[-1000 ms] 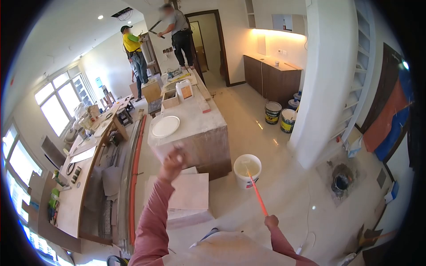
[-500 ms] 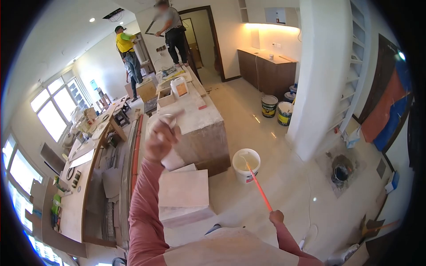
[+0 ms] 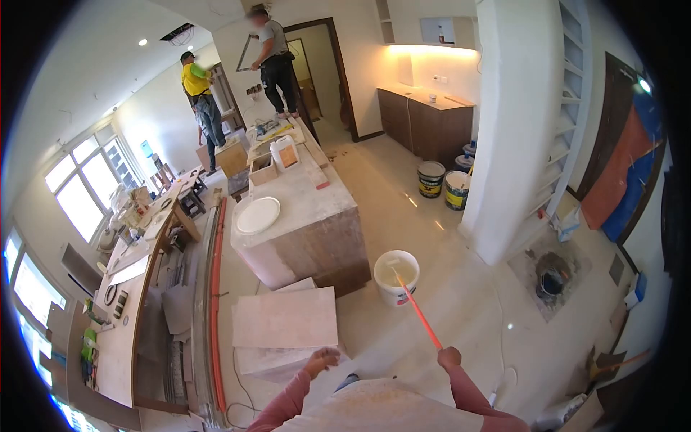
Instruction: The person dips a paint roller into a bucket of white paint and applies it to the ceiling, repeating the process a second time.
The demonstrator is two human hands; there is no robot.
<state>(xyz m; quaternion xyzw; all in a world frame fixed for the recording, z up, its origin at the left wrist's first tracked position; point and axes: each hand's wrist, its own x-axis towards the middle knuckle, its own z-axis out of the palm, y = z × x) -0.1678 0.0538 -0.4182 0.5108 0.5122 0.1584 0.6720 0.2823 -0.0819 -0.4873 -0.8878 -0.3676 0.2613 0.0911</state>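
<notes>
Pole (image 3: 423, 321) clamped in my right hand (image 3: 449, 358), its tip (image 3: 393, 267) down in the bucket (image 3: 392, 294)! My left hand (image 3: 322, 362) has just dropped from up high to near the board (image 3: 284, 317), fingers loosely apart, nothing held, so my right alone steers the pole.

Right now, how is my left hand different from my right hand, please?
Your left hand appears empty; your right hand holds the orange pole. The left hand is loosely open, while the right hand is closed. Both are bare, with pinkish sleeves behind them.
</notes>
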